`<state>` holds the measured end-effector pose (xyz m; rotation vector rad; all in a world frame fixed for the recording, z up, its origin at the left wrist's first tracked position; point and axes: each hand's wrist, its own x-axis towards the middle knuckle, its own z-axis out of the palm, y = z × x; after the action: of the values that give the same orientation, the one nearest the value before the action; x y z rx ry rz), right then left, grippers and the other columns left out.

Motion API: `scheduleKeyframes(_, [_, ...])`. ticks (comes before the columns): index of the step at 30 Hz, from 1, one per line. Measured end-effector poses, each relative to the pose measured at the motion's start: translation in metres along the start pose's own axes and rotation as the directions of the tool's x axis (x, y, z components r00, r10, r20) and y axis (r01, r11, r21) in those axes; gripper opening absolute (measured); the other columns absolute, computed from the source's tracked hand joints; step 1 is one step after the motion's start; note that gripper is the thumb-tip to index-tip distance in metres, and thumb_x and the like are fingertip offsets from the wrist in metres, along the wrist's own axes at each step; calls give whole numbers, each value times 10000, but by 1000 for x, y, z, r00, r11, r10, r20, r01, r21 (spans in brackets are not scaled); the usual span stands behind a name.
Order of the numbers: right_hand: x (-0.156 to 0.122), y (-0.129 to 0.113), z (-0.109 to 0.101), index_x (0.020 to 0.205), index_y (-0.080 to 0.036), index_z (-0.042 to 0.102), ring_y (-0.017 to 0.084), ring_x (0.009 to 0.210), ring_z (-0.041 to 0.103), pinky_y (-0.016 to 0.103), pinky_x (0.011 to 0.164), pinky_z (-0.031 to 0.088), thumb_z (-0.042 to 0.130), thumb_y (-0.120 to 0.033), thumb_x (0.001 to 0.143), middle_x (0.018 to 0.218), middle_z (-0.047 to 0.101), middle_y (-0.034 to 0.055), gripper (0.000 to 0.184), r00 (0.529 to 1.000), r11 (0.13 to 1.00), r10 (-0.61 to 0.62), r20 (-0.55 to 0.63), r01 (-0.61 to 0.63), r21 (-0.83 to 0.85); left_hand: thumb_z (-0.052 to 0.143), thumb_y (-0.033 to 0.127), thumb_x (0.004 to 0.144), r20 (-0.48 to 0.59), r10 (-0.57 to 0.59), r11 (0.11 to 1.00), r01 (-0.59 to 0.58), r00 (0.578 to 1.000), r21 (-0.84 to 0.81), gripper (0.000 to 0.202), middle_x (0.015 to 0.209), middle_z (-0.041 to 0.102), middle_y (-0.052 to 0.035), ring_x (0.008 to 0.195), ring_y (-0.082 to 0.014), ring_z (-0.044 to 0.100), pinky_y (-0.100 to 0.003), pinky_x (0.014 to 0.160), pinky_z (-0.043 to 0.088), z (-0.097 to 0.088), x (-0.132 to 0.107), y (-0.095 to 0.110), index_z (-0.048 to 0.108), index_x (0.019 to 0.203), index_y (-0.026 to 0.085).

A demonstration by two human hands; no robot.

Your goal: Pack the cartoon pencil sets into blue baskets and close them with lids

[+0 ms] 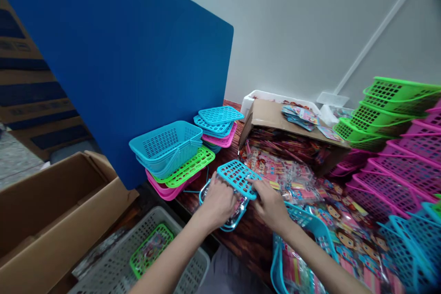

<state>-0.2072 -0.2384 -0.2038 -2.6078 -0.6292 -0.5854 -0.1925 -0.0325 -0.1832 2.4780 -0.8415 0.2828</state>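
A blue perforated lid point(237, 175) is tilted above a small blue basket point(231, 227) with shiny clear-wrapped contents. My left hand point(219, 200) is closed at the lid's near left edge, over the basket; its fingertips are partly hidden. With thumb and fingers, my right hand point(270, 203) grips the lid's right corner. Below my right forearm stands a larger blue basket point(277, 264) holding packets with striped, coloured contents. Many clear packets with cartoon cards point(344, 239) lie on the dark wood-grain table to the right.
Left of my hands are a blue basket point(165, 147), a green lid point(188, 167) and stacked blue lids point(220, 115). A cardboard box point(268, 115) lies behind. Pink baskets point(396, 170) and green baskets point(392, 110) are stacked right. A grey crate point(165, 216) and open carton point(69, 220) stand lower left.
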Motion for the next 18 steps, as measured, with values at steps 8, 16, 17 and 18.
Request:
scheduleKeyframes(8, [-10,-28,15,936,-197,569,275,1100,562,430,883,487,437,-26,826,1263,635,128,242,964,961,-253,77,260,-91,395,476,978,-223,-656,683,442,721,-582,355,959,687,-55,848,-210,660,-339,781,511,-2,-65,-38,600,1074,202])
scheduleKeyframes(16, [-4,-33,7,913,-197,626,230,941,592,382,841,420,439,-9,809,1126,687,96,285,933,949,-276,230,303,-91,527,398,853,-126,-685,629,494,718,-600,309,726,651,0,637,-168,595,-255,605,443,25,-61,-61,682,1023,192])
scheduleKeyframes(17, [5,-31,6,893,-196,631,220,883,592,369,816,416,428,-23,833,1033,701,90,273,939,954,-256,232,283,-95,519,389,850,-115,-676,625,484,728,-612,303,762,674,-9,645,-167,598,-253,606,444,25,-61,-62,694,1004,195])
scheduleKeyframes(18, [16,-29,7,888,-193,638,216,844,589,359,795,414,417,-44,859,949,701,85,268,950,964,-213,229,242,-107,515,384,846,-106,-671,620,477,734,-624,305,790,689,-14,652,-167,600,-251,608,445,24,-62,-63,699,1002,196])
